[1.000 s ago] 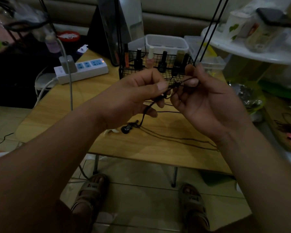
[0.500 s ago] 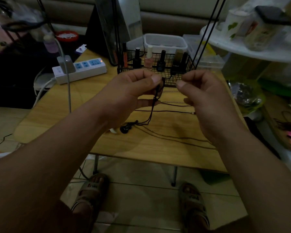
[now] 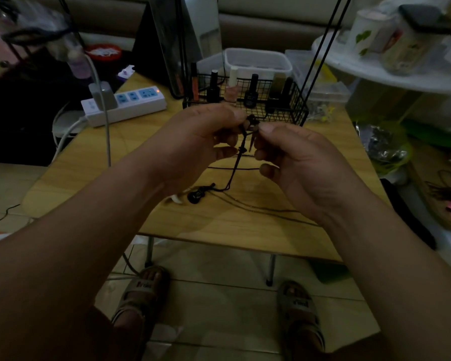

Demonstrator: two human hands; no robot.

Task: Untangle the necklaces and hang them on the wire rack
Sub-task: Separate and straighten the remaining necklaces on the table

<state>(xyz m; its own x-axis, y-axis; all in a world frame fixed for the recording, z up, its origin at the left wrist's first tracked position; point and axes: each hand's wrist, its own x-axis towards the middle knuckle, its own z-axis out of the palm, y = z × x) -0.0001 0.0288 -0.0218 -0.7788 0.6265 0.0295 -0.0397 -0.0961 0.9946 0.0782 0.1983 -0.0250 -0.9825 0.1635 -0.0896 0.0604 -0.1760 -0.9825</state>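
While both meet above the table (image 3: 89,165), the left hand (image 3: 201,142) and right hand (image 3: 297,162) each pinch a dark knot (image 3: 251,123) in a black necklace (image 3: 235,168) between thumb and fingertips. From the knot the necklace hangs down to the tabletop, where its dark pendant (image 3: 194,198) lies beside a small white piece (image 3: 177,198). More cords (image 3: 258,207) lie slack on the wood near the right wrist. Just behind the hands stands the rack (image 3: 301,110), holding small bottles (image 3: 250,92); a power strip (image 3: 130,102) lies near the far corner
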